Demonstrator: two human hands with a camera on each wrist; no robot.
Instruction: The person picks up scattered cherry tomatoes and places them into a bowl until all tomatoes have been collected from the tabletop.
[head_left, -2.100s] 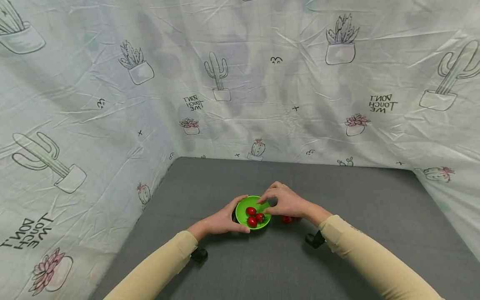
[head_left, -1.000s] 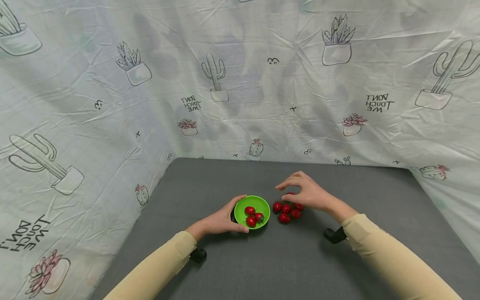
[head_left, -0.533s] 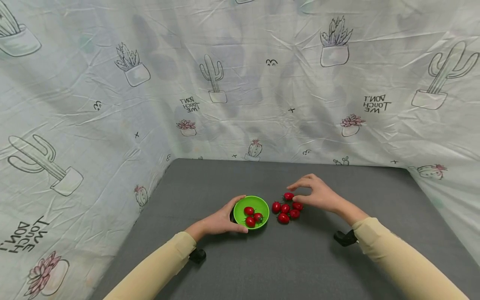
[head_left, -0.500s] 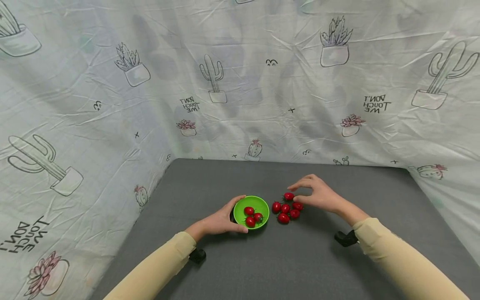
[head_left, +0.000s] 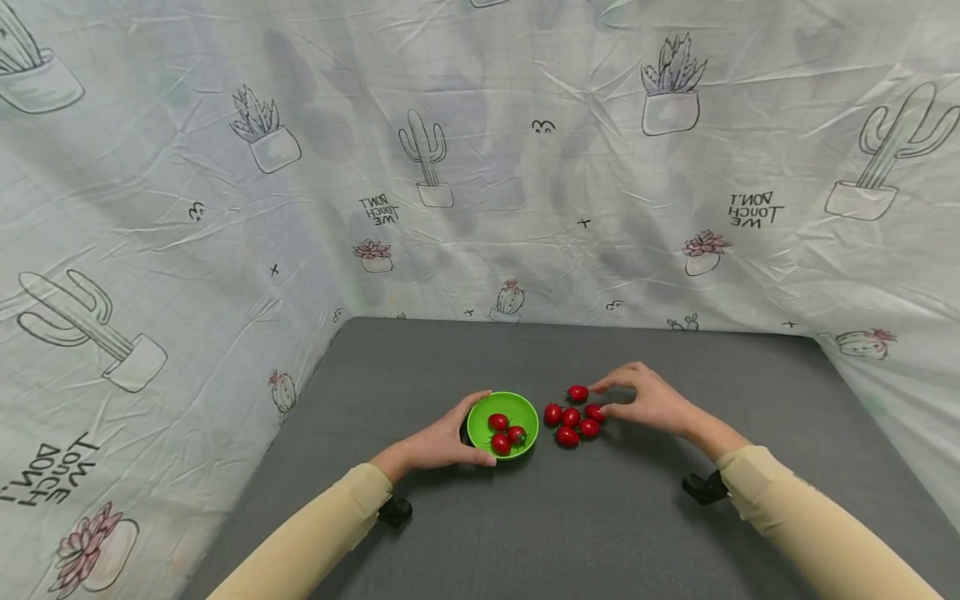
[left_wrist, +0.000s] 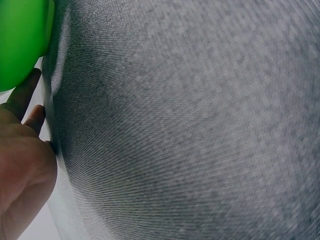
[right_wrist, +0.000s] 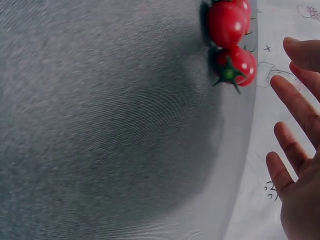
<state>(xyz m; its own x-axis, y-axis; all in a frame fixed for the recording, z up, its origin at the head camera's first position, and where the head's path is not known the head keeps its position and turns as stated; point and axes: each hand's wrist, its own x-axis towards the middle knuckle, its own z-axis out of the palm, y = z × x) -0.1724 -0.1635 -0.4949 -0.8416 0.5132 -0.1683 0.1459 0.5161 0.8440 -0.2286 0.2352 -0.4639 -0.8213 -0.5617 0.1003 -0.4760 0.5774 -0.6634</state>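
A small green bowl [head_left: 507,403] with three red cherry tomatoes [head_left: 500,443] in it stands on the table, held by my left hand [head_left: 442,440], thumb and fingers curved round its left side. The left wrist view shows only part of the bowl [left_wrist: 22,40] above my fingers. Right of it lies a loose group of several cherry tomatoes [head_left: 571,417]. At that group's right edge is my right hand [head_left: 651,402], its thumb by the rightmost tomato [head_left: 595,412] and its fingers spread apart. In the right wrist view those fingers stay clear of the green-stemmed tomatoes [right_wrist: 225,24].
Both hands work over a dark grey table [head_left: 480,533]. Behind and to the left hangs a pale cloth [head_left: 480,167] printed with potted cacti. A black device [head_left: 705,488] sits at the right wrist, and another black device [head_left: 394,512] at the left.
My right hand has moved from above the bowl to the right, then down beside the loose tomatoes, uncovering them. The left hand and the bowl stay put.
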